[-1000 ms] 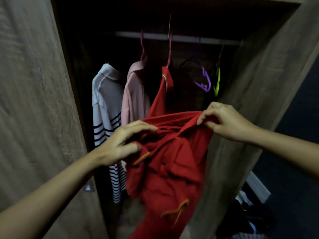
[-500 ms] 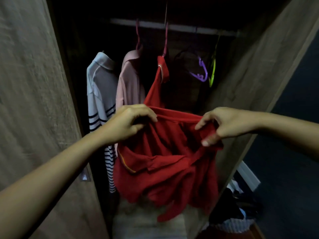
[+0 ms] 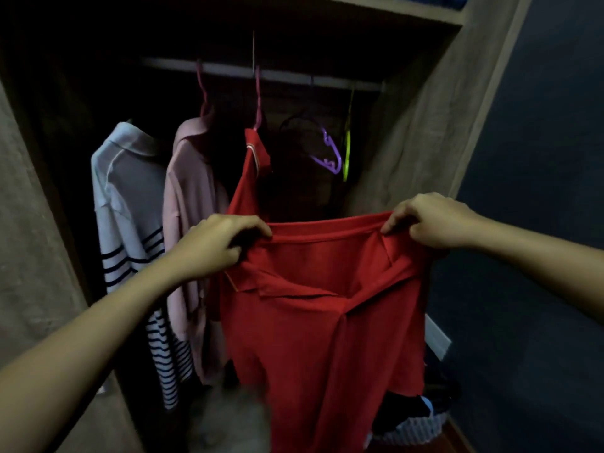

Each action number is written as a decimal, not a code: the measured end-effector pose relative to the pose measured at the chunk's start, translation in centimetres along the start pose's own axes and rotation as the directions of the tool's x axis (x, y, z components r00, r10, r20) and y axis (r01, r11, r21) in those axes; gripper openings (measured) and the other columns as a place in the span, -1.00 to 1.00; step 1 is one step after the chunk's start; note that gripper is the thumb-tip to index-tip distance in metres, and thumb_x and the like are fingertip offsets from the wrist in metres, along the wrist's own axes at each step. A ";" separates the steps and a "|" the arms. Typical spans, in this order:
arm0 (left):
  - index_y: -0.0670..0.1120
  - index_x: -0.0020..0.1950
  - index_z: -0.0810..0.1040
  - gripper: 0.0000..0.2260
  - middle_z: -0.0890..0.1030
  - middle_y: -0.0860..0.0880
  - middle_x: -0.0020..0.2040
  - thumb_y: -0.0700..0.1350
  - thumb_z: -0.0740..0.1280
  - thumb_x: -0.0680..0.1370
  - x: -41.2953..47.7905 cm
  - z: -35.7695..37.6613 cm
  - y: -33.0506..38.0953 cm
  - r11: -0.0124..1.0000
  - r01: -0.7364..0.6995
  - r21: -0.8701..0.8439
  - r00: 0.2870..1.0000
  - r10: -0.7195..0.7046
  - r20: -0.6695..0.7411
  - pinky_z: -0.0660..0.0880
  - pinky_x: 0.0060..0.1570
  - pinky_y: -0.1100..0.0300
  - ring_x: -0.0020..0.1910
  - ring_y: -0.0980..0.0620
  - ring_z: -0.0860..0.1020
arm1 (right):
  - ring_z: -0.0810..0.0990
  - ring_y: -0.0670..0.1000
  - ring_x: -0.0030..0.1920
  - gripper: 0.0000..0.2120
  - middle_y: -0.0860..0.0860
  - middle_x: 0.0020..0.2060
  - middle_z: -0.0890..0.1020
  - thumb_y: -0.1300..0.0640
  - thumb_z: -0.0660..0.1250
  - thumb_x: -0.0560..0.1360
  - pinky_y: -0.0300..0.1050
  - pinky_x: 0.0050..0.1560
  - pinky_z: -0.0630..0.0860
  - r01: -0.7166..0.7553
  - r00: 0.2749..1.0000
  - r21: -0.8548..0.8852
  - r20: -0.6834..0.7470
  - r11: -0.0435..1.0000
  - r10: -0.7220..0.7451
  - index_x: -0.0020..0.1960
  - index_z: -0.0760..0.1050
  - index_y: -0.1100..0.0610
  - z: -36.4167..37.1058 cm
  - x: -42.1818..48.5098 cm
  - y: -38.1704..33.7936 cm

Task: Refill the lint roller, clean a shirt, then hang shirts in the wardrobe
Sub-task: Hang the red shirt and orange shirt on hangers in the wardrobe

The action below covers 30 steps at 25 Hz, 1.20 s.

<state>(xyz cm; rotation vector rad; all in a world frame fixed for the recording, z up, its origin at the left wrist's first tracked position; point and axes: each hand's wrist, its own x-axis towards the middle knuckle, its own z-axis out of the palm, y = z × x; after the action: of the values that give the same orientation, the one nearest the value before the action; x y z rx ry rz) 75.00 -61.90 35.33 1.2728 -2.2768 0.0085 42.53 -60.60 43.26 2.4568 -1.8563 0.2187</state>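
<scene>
Our left hand (image 3: 225, 243) pinches the upper edge of the red shirt (image 3: 320, 322), fingers curled over the fabric. Our right hand (image 3: 431, 220) pinches the same edge, well apart from the left, and the edge runs taut between them. The shirt hangs below both hands, collar toward us. Beyond the left hand, a pink shirt (image 3: 192, 197) and a striped shirt (image 3: 127, 191) hang from the rail (image 3: 294, 75). Beyond the right hand, a purple hanger (image 3: 330, 155) and a green hanger (image 3: 348, 152) hang under it. A basket (image 3: 411, 426) sits below the right hand.

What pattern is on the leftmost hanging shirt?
Leftmost hanging shirt: white with dark horizontal stripes; head view.
</scene>
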 end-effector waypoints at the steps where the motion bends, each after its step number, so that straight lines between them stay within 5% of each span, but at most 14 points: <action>1: 0.21 0.11 0.42 -0.48 0.65 0.08 0.07 -0.20 0.11 0.22 0.6 -0.2 0.7 0.999 -0.013 -0.029 0.998 0.011 -0.068 0.52 0.03 -0.01 0.07 0.01 0.60 | 0.57 0.08 0.10 -0.51 -0.04 0.18 0.59 0.33 0.17 0.35 -0.18 -0.07 0.41 -0.003 1.000 0.017 -0.015 1.000 0.003 0.04 0.60 -0.17 0.2 0.3 0.2; 4: 0.06 -0.02 0.58 -0.64 0.65 -0.01 -0.01 -0.14 0.14 0.28 2.4 0.5 1.6 0.998 -0.047 -0.049 0.987 0.039 -0.155 0.49 0.04 0.07 -0.01 -0.03 0.60 | 0.52 0.11 0.20 -0.50 0.05 0.22 0.56 0.38 0.21 0.34 -0.14 0.11 0.42 0.033 0.995 -0.041 -0.096 0.999 -0.036 0.18 0.57 0.02 0.5 1.5 1.3; 8: -0.07 0.17 0.51 -0.57 0.57 -0.01 0.07 0.10 0.19 0.40 4.5 1.3 2.8 0.990 -0.068 -0.127 0.991 0.052 -0.120 0.40 -0.04 0.36 -0.06 0.06 0.57 | 0.43 0.17 0.23 -0.51 0.12 0.26 0.43 0.32 0.16 0.43 0.03 0.22 0.42 0.070 0.978 -0.395 -0.152 0.916 -0.140 0.36 0.36 0.17 0.2 3.9 3.2; 12: -0.08 0.15 0.52 -0.75 0.62 0.00 -0.05 -0.16 0.36 0.47 9.0 2.1 4.3 0.947 0.036 -0.319 0.962 -0.120 -0.245 0.45 -0.10 0.36 -0.12 -0.01 0.61 | 0.31 0.15 0.39 -0.39 0.16 0.40 0.35 -0.03 0.17 0.45 0.08 0.48 -0.03 0.025 0.992 -0.672 -0.073 0.740 -0.100 0.45 0.22 0.16 -0.3 5.5 5.1; 16: -0.09 0.23 0.52 -0.70 0.63 -0.07 0.03 -0.10 0.32 0.50 16.1 2.4 5.2 0.780 0.194 -0.595 0.854 -0.433 -0.289 0.47 0.19 0.14 0.10 -0.06 0.59 | 0.19 0.11 0.48 -0.33 0.19 0.44 0.30 -0.13 -0.01 0.42 0.09 0.49 -0.11 -0.013 0.992 -0.733 -0.093 0.680 -0.081 0.44 0.23 0.19 0.0 6.2 7.0; 20: -0.23 0.47 0.17 -0.42 0.39 -0.22 0.39 0.01 0.24 0.56 23.4 2.5 5.6 0.688 0.319 -0.652 0.781 -0.581 -0.231 0.26 0.33 0.14 0.38 -0.15 0.36 | 0.16 0.12 0.50 -0.16 0.22 0.46 0.23 -0.12 -0.25 0.28 0.05 0.49 -0.07 0.012 0.990 -0.760 -0.081 0.650 -0.114 0.44 0.25 0.21 0.8 6.5 7.9; 24: -0.27 0.40 0.20 -0.40 0.46 -0.22 0.31 0.00 0.33 0.50 27.7 4.2 4.6 0.476 0.348 -0.807 0.739 -0.670 -0.076 0.40 0.28 0.05 0.27 -0.17 0.46 | 0.06 0.12 0.52 -0.32 0.22 0.50 0.09 -0.12 -0.01 0.46 0.03 0.49 -0.11 0.032 0.980 -0.758 -0.106 0.652 -0.171 0.49 0.10 0.22 1.3 6.6 8.4; 27: -0.24 0.19 0.42 -0.67 0.57 -0.22 0.15 -0.17 0.33 0.48 28.8 4.9 4.1 0.593 0.347 -0.727 0.704 -0.676 -0.215 0.45 0.15 0.12 0.15 -0.16 0.53 | 0.06 0.12 0.52 -0.33 0.23 0.50 0.09 -0.10 0.01 0.48 0.02 0.49 -0.12 0.021 0.975 -0.766 -0.127 0.643 -0.183 0.49 0.08 0.23 1.4 6.7 8.5; 30: -0.21 0.14 0.46 -0.74 0.58 -0.19 0.15 -0.11 0.29 0.52 28.6 3.8 4.5 0.685 0.361 -0.633 0.667 -0.664 -0.338 0.39 0.15 0.15 0.17 -0.15 0.52 | 0.07 0.12 0.52 -0.33 0.24 0.50 0.10 -0.10 0.00 0.47 0.03 0.49 -0.10 0.014 0.971 -0.767 -0.143 0.641 -0.191 0.48 0.10 0.25 1.6 6.9 8.5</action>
<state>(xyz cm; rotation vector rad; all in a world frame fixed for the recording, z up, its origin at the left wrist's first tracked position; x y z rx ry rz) 57.77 -82.98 45.99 1.3628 -1.2145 -0.3861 36.36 -69.69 42.30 1.8270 -1.3053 -0.2650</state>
